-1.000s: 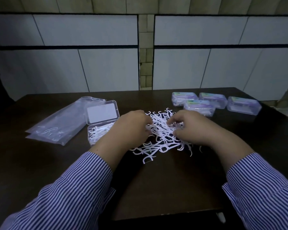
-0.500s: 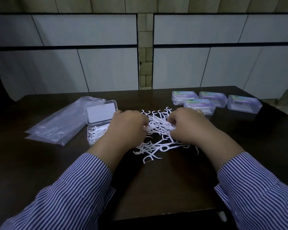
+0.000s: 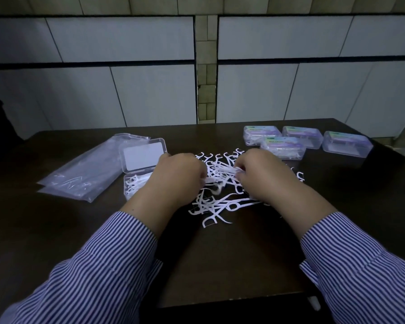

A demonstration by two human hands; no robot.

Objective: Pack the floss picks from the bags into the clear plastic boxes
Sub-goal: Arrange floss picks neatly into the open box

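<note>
1. The left hand [image 3: 180, 176] sits palm-down over the left edge of the floss pick pile [image 3: 220, 195]. Its fingers are curled inward around a few white picks at the pile's centre.
2. The right hand [image 3: 262, 176] sits over the right side of the pile. Its fingertips [image 3: 240, 170] pinch a small bundle of picks, held just above the pile.
3. The two hands are close together, nearly touching at the fingertips.
4. The pile lies loose on the dark table [image 3: 220, 265], between the forearms and extending toward the person.
5. The open box [image 3: 136, 181] lies just left of the left hand, lid [image 3: 143, 155] tipped back, with picks inside.
6. Two empty bags [image 3: 84, 169] lie flat, left of the open box.
7. Four closed boxes [image 3: 283, 148] stand grouped at the table's far right.
</note>
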